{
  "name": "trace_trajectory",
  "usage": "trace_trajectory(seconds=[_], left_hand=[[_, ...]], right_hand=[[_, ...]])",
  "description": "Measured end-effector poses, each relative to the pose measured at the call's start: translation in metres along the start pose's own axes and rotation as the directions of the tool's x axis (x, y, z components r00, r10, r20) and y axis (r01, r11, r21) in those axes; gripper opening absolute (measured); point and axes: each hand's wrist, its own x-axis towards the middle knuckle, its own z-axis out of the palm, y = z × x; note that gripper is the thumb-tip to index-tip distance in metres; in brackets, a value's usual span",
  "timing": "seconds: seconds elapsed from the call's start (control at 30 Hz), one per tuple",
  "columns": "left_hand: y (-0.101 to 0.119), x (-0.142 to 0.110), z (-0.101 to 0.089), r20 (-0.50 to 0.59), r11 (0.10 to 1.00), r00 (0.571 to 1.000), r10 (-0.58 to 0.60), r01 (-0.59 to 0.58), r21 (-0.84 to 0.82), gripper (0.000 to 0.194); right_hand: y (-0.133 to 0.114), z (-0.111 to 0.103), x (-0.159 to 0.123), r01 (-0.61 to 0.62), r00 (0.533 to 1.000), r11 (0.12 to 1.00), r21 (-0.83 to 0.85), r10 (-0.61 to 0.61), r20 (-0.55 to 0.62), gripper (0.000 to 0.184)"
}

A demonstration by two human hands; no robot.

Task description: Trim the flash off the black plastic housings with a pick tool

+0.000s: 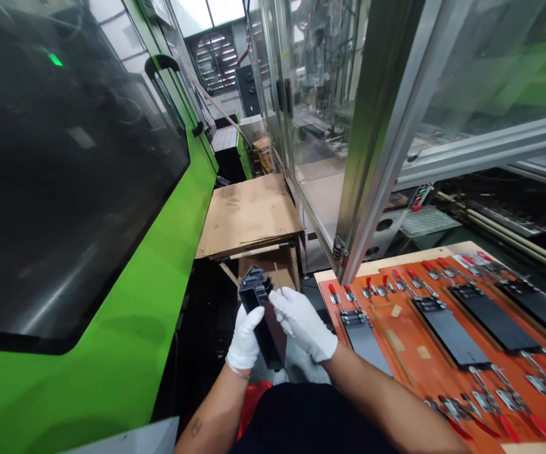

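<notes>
Shown from my remote view: a black moulded part, long and rectangular, is held tilted in the air in front of the person's torso, just left of the near corner of an orange fixture board. A metal bracket sits on its upper end. The left hand, in a white glove, is closed around the part's lower left side, with the fingers wrapped against it. The right hand, also gloved, is closed against the upper right side. A thin metal pin stands up just beyond the right fingertips; I cannot tell whether they hold it. On the board lie black plates, each between rows of steel toggle clamps with red handles. To the left rises a green machine housing with a dark window. Ahead, flattened cardboard lies on a stand beside an aluminium frame with glass panels. A wall fan shows in the far background.
</notes>
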Motion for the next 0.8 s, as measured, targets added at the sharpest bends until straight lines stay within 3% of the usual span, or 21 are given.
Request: trace_trajectory(seconds=[0.13, 0.23, 0.33, 0.4, 0.53, 0.63, 0.73, 0.8], left_hand=[[0.003, -0.004, 0.002, 0.073, 1.000, 0.997, -0.008, 0.010, -0.027, 0.036], [0.007, -0.007, 0.002, 0.096, 0.994, 0.994, -0.047, 0.056, -0.090, 0.034], [0.009, -0.008, -0.001, 0.098, 0.981, 0.986, -0.132, 0.144, -0.127, 0.031], [0.007, -0.008, -0.006, 0.118, 0.974, 0.980, -0.161, 0.177, -0.141, 0.028], [0.000, -0.006, -0.019, 0.171, 0.953, 0.958, -0.231, 0.258, -0.160, 0.026], [-0.004, -0.005, -0.026, 0.224, 0.944, 0.952, -0.210, 0.257, -0.206, 0.022], [0.002, -0.004, -0.025, 0.372, 0.906, 0.901, -0.224, 0.333, -0.262, 0.025], [0.012, -0.001, -0.020, 0.444, 0.862, 0.865, -0.234, 0.396, -0.317, 0.039]], right_hand=[[-0.002, -0.006, 0.008, -0.052, 0.997, 0.992, 0.114, 0.045, 0.062, 0.060], [-0.002, -0.010, 0.013, -0.030, 0.998, 0.992, 0.120, 0.036, -0.052, 0.061], [-0.006, -0.012, 0.017, 0.085, 0.983, 0.993, 0.085, -0.070, -0.172, 0.052], [-0.009, -0.011, 0.018, 0.132, 0.978, 0.989, 0.071, -0.117, -0.175, 0.048], [-0.017, -0.010, 0.020, 0.103, 0.981, 0.994, 0.039, -0.095, -0.170, 0.045], [-0.022, -0.011, 0.021, 0.126, 0.979, 0.992, 0.012, -0.122, -0.162, 0.045], [-0.023, -0.014, 0.020, 0.124, 0.972, 0.992, -0.030, -0.127, -0.195, 0.040], [-0.022, -0.018, 0.015, 0.096, 0.965, 0.992, -0.083, -0.114, -0.237, 0.037]])
